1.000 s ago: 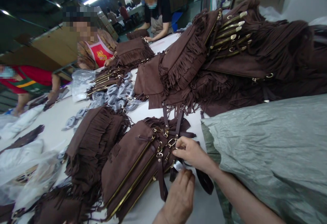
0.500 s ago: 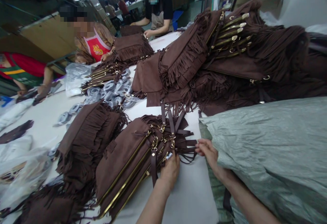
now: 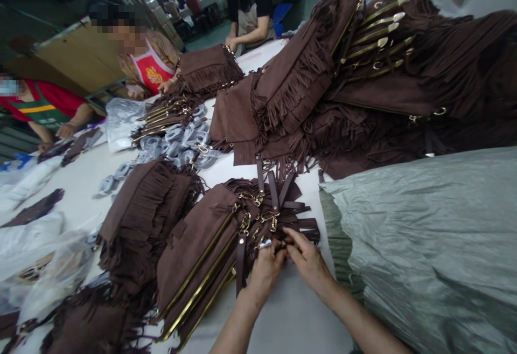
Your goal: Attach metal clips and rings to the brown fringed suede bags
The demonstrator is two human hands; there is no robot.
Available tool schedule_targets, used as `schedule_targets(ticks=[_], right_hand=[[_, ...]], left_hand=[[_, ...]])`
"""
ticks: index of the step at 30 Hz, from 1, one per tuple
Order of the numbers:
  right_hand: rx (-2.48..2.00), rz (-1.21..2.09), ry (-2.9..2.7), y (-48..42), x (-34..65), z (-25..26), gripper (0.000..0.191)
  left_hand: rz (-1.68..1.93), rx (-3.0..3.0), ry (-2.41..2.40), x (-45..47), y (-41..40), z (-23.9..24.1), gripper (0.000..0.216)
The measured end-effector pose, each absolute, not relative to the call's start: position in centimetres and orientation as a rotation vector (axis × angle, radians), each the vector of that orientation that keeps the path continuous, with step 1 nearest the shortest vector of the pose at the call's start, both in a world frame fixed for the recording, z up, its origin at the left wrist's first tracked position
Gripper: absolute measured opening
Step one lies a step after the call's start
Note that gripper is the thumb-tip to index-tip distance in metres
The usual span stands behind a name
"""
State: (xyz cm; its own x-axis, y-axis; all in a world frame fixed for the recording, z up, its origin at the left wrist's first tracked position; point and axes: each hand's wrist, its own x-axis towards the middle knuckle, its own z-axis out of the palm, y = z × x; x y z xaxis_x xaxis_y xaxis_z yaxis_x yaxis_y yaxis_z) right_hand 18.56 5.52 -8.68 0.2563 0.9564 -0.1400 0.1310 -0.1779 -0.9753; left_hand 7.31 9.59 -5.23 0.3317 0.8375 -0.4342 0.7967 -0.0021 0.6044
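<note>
Brown fringed bags (image 3: 197, 251) with gold zippers lie stacked on the white table before me, their gold clasps and short dark straps (image 3: 240, 259) gathered at the right end. At that end, my left hand (image 3: 266, 268) is closed on the corner of a lower bag, near its metal fittings. My right hand (image 3: 310, 261) meets it there, fingers bent in a pinch close to the left fingertips. What the right fingers hold is hidden. A shiny silvery piece (image 3: 265, 243) shows just above my left knuckles.
More fringed bags (image 3: 291, 84) are heaped at the back right. A grey-green plastic sheet (image 3: 428, 224) covers the right side. Grey wrapped coils (image 3: 177, 141) and another fringed bag (image 3: 141, 208) lie to the left. Several co-workers stand across the table, one in a red apron (image 3: 153, 71).
My right hand has moved left, from the strap ends at the table's right edge to beside my left hand. The left hand stays at the bag's corner. The view has shifted slightly.
</note>
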Motion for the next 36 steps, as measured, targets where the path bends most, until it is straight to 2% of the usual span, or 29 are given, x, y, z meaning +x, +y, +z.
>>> schedule_targets(ticks=[3,9,16,24,28,36], right_hand=[[-1.535,1.050,-0.996,5.9,19.4,-8.8,0.045],[-1.633,1.084,-0.926,4.3,19.7,-9.7,0.019],[-1.632,1.151,-0.991,3.5,17.5,-9.9,0.022],[-1.738,1.053,-1.020,3.3,17.9,-11.1,0.020],[-1.739,1.002,-1.060,3.8,16.8,-10.5,0.025],[-1.790,0.923,-1.090,2.8,16.0,-10.0,0.024]], left_hand=[[0.071,1.833,1.453,6.9,9.5,-5.1,0.017],[0.103,1.969,1.540,6.3,9.5,-5.0,0.022],[0.113,1.970,1.432,6.0,9.7,-4.4,0.020],[0.112,2.041,1.391,4.6,9.4,-5.1,0.042],[0.102,1.955,1.322,4.1,9.5,-5.2,0.052],[0.013,1.917,1.217,3.7,9.9,-3.3,0.067]])
